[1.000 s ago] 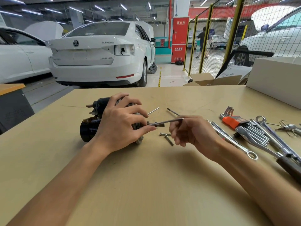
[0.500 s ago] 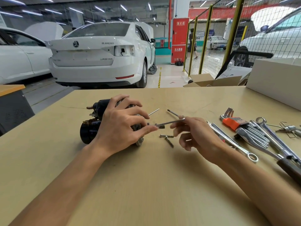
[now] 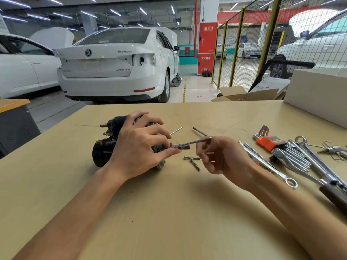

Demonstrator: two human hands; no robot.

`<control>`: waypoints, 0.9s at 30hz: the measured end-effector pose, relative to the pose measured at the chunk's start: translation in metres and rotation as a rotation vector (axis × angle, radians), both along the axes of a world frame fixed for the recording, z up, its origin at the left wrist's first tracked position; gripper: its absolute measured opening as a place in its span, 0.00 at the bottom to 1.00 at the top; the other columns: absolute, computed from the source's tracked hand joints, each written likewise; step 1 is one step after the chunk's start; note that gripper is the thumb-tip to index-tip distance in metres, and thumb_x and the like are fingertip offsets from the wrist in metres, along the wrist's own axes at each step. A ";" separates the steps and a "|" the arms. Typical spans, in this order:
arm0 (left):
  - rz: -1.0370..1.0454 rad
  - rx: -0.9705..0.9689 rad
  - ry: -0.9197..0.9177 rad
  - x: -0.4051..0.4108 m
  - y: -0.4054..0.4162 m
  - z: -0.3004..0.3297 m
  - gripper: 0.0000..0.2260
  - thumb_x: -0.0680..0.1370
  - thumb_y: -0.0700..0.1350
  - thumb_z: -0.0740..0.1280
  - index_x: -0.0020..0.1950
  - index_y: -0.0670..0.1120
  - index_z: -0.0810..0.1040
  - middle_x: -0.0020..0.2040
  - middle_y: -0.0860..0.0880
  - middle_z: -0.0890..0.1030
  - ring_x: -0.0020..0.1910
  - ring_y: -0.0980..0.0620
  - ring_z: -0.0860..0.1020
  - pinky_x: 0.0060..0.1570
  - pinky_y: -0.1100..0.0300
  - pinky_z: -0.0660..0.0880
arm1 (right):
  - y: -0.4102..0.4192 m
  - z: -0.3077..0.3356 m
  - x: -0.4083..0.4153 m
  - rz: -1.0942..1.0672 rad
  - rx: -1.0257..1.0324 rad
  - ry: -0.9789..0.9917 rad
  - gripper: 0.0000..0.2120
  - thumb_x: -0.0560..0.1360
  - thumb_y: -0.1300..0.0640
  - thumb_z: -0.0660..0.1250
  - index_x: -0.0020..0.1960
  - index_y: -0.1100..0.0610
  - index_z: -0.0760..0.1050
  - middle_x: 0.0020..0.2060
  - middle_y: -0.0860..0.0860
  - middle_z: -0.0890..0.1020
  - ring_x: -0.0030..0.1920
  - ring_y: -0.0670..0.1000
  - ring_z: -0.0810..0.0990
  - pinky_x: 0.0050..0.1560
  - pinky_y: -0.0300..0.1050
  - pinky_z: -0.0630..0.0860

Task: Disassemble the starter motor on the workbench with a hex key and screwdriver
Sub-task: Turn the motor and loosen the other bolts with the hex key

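Note:
The black starter motor [image 3: 102,153] lies on its side on the workbench [image 3: 169,212], left of centre. My left hand [image 3: 139,147] wraps over its top and right end and holds it down. A slim silver hex key [image 3: 195,142] runs from the motor's right end up to my right hand [image 3: 223,156]. Thumb and forefinger pinch the key's outer end, and the other fingers are spread below it. The key's tip at the motor is hidden behind my left fingers. A screwdriver tip [image 3: 199,131] lies just beyond my right hand.
Two loose screws [image 3: 192,160] lie between my hands, and a long thin bolt [image 3: 176,130] lies behind them. An orange-holdered hex key set [image 3: 268,142], wrenches [image 3: 266,164] and a dark-handled tool [image 3: 334,197] fill the right side. A white box [image 3: 319,94] stands at the far right.
My right hand's lower fingers have uncurled and spread while the hex key's outer end has lifted slightly. My left hand and the motor have stayed put.

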State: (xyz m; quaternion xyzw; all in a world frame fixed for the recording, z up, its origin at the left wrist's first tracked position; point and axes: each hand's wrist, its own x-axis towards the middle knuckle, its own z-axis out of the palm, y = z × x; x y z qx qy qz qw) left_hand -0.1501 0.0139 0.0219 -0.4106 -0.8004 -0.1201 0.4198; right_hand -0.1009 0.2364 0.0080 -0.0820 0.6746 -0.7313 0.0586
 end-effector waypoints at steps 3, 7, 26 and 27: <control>-0.004 0.000 -0.008 0.000 0.000 0.000 0.18 0.74 0.62 0.67 0.36 0.51 0.86 0.44 0.57 0.85 0.53 0.50 0.80 0.64 0.46 0.67 | -0.002 -0.001 0.001 -0.060 0.075 0.074 0.16 0.73 0.70 0.55 0.36 0.61 0.79 0.29 0.54 0.77 0.24 0.51 0.71 0.22 0.39 0.65; -0.026 0.021 0.000 0.000 0.001 0.000 0.18 0.75 0.62 0.67 0.35 0.51 0.86 0.43 0.57 0.85 0.52 0.50 0.81 0.63 0.45 0.68 | -0.004 0.000 0.003 -0.098 0.142 0.131 0.15 0.77 0.71 0.56 0.39 0.63 0.78 0.26 0.50 0.78 0.24 0.50 0.73 0.24 0.39 0.67; -0.027 0.045 0.023 -0.001 0.001 -0.002 0.18 0.74 0.61 0.69 0.33 0.50 0.85 0.43 0.58 0.85 0.51 0.51 0.80 0.64 0.47 0.67 | 0.001 0.004 0.002 0.010 0.042 -0.277 0.12 0.67 0.54 0.64 0.27 0.52 0.65 0.25 0.47 0.59 0.23 0.47 0.56 0.20 0.37 0.54; -0.029 0.044 0.029 -0.002 0.001 -0.003 0.18 0.74 0.61 0.69 0.33 0.50 0.85 0.43 0.58 0.85 0.51 0.51 0.80 0.64 0.48 0.67 | 0.002 0.006 0.003 0.055 -0.027 -0.268 0.11 0.66 0.52 0.64 0.28 0.53 0.65 0.25 0.48 0.59 0.23 0.47 0.56 0.20 0.37 0.53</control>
